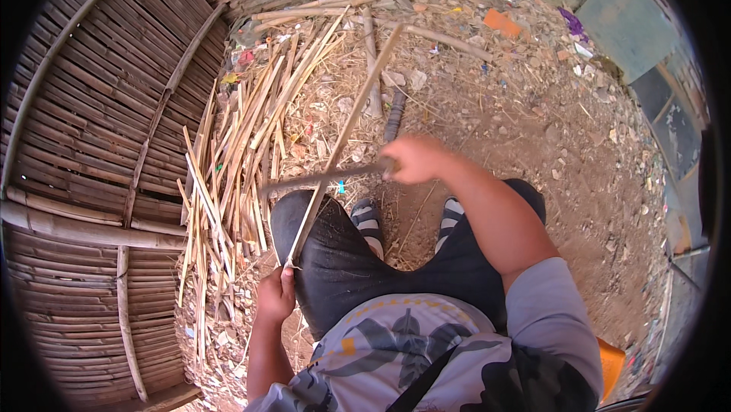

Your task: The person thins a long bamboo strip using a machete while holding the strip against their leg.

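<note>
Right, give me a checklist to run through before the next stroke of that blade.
1. Right hand gripping the handle end of the long dark blade: ok.
2. Left hand holding the near end of the pale strip: ok.
3. Blade touching the strip: cannot tell; they cross in view, but contact is unclear.
4. Strip clear of the left leg: not ok; it runs over the knee area.
5. Gloves on: not ok; both hands are bare.
6. Blade edge sharp: cannot tell; it is blurred.

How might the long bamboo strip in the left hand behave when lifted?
The bamboo strip looks fairly stiff: it runs nearly straight from the left hand. Being narrow, it is probably light, though its length may make it swing.
</note>
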Motion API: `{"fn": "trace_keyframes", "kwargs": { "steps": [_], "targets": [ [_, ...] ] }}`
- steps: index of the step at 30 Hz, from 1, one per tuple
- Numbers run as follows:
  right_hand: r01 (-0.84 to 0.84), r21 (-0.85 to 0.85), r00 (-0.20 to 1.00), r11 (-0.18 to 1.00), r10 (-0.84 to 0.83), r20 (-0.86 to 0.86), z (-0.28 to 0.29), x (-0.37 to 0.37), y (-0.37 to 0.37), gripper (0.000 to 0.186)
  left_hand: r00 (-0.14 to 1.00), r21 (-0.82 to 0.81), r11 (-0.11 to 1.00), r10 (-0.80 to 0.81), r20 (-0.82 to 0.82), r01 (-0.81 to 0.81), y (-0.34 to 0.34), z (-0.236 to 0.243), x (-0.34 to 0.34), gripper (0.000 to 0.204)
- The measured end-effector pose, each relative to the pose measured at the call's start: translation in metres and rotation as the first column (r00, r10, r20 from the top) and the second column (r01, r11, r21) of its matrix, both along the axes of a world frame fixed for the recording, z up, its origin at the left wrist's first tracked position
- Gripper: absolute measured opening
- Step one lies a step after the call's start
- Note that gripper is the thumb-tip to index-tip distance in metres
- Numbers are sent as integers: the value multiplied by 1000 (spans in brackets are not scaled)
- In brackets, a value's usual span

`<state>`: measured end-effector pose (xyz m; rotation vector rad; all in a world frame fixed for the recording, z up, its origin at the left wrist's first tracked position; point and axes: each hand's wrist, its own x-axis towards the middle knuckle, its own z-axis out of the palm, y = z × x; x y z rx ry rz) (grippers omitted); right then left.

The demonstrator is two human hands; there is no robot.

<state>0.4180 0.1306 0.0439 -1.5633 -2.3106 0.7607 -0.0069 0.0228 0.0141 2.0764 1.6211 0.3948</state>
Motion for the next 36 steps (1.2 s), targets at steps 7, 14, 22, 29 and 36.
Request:
{"fn": "trace_keyframes", "kwargs": {
  "steps": [7,14,22,29,36],
  "targets": [
    [229,73,973,971,-231,22,6,11,-5,25,995,-147,988,59,77,-47,4,7,1,58],
    [-98,235,967,967,37,251,21,-30,-23,20,1000,-42,999,6,-25,-7,-1,12,3,54],
    [505,-133,831,853,-522,-194,8,59,22,34,996,29,999,23,-87,-21,0,6,2,51],
    [172,-2,981,985,-171,-91,10,-1,-7,25,999,-45,999,29,-18,-30,2,13,6,52],
    [-19,89,999,996,16,33,24,20,-11,29,998,-25,1000,-13,-55,12,-8,10,-10,49]
  ]
}}
